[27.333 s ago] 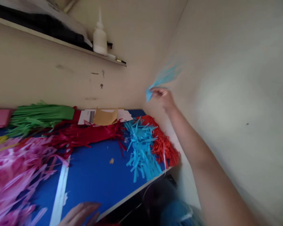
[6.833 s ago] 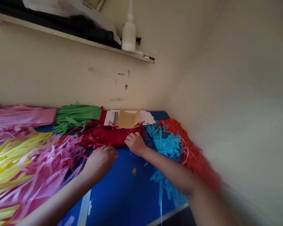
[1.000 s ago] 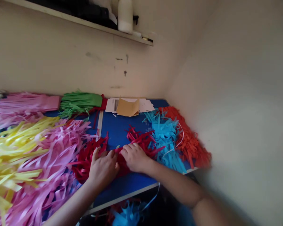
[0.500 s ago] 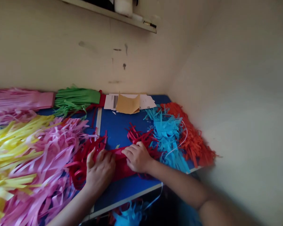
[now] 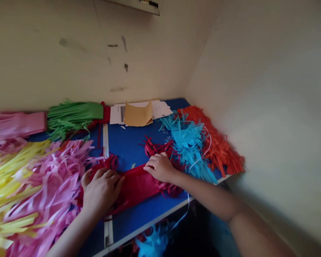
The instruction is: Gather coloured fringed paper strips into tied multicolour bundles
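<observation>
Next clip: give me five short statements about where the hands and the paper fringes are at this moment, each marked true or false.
1. Both hands rest on the red paper fringe. True: the left hand and the right hand both press on it.
2. The green fringe lies at the near edge of the table. False: it lies at the back, by the wall.
3. The light blue fringe lies between the red fringe and the orange fringe. True.
4. The right hand holds a blue fringe up in the air. False: it is down on the red fringe.
5. The pink fringe lies to the right of the hands. False: it lies to their left, by the yellow fringe.
</observation>
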The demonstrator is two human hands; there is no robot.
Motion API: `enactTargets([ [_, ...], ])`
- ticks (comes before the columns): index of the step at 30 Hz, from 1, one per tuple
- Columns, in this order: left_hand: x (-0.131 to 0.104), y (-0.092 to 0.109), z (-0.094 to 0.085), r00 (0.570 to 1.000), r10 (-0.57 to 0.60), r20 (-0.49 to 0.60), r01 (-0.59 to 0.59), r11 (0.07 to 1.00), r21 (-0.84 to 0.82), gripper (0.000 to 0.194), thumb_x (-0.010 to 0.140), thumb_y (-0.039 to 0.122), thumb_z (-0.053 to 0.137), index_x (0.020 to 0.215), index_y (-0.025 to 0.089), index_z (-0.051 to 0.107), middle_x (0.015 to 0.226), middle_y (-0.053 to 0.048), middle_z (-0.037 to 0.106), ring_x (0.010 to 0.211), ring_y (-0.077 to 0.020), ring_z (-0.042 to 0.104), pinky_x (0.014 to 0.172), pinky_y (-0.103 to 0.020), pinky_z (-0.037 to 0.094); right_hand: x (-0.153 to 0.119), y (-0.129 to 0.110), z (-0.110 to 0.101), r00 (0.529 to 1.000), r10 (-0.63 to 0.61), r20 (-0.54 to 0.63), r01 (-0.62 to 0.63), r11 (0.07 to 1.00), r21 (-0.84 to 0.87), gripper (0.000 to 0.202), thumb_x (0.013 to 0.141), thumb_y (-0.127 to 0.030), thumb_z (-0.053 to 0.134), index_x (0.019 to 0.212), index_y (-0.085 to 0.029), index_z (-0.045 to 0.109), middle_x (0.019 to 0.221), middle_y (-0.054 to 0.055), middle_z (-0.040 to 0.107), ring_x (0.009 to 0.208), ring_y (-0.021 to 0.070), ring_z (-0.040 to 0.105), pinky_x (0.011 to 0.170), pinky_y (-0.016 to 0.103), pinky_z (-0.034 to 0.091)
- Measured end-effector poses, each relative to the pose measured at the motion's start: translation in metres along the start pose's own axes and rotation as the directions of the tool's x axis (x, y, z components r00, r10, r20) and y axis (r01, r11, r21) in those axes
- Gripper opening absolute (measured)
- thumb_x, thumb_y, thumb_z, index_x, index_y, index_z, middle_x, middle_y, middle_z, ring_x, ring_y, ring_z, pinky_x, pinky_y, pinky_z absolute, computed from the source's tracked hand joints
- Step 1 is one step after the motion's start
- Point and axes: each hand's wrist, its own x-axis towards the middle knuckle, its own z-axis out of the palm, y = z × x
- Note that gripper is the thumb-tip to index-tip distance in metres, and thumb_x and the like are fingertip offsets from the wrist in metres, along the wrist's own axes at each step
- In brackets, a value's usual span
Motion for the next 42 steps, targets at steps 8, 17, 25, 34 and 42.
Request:
enactTargets([
  [8,0.002,0.011,0.000,0.995,0.063,-0.080,-0.058,0.996,0.061,0.033,0.087,0.052,0.053,0.090,0.028,0.075,0.102,-0.006,0.073,0.112,-0.0332,0.054,0.113,-0.056,0.017,-0.001,0.004,0.005,0.999,-0.038,-0.038,0.039,0.999,0.015,0.020,0.092,-0.040,0.064,0.086,-0.023,0.074,0.084,0.000,0.070,0.085,0.0157,0.056,0.079,0.033,0.026],
  [17,0.014,-0.009,0.017,0.998,0.055,-0.003,-0.055,0.988,-0.145,0.038,0.094,0.044,0.046,0.075,0.026,0.074,0.094,-0.003,0.074,0.095,-0.0262,0.058,0.093,-0.048,0.034,0.001,0.008,0.003,0.997,0.033,-0.074,-0.033,0.999,0.002,0.025,0.090,-0.042,0.065,0.079,-0.021,0.073,0.088,0.001,0.067,0.092,0.0179,0.050,0.078,0.034,0.027],
  [25,0.018,-0.007,0.023,0.998,0.049,-0.033,-0.053,0.993,-0.107,0.043,0.091,0.048,0.048,0.063,0.024,0.072,0.082,-0.004,0.073,0.087,-0.0268,0.059,0.086,-0.046,0.035,0.005,0.005,0.003,0.995,0.091,-0.052,-0.091,0.996,0.005,0.021,0.086,-0.039,0.068,0.076,-0.021,0.072,0.088,0.001,0.067,0.091,0.0186,0.052,0.077,0.034,0.028],
  [34,0.020,-0.008,0.019,0.988,0.119,-0.097,-0.116,0.993,0.034,0.029,0.090,0.043,0.053,0.079,0.023,0.071,0.084,-0.007,0.071,0.089,-0.0301,0.059,0.090,-0.050,0.034,0.007,0.006,-0.005,0.982,0.168,-0.082,-0.174,0.982,-0.068,0.026,0.084,-0.045,0.069,0.081,-0.019,0.066,0.089,0.004,0.067,0.091,0.0221,0.053,0.078,0.036,0.028],
  [42,0.027,0.008,0.001,0.852,0.511,-0.117,-0.504,0.860,0.084,0.020,0.085,0.012,0.054,0.084,0.025,0.070,0.085,-0.002,0.071,0.097,-0.0261,0.058,0.104,-0.051,0.028,0.006,-0.007,-0.005,0.866,-0.498,0.036,0.483,0.816,-0.318,0.018,0.094,-0.016,0.050,0.084,-0.016,0.064,0.084,0.006,0.066,0.080,0.0197,0.053,0.080,0.039,0.029],
])
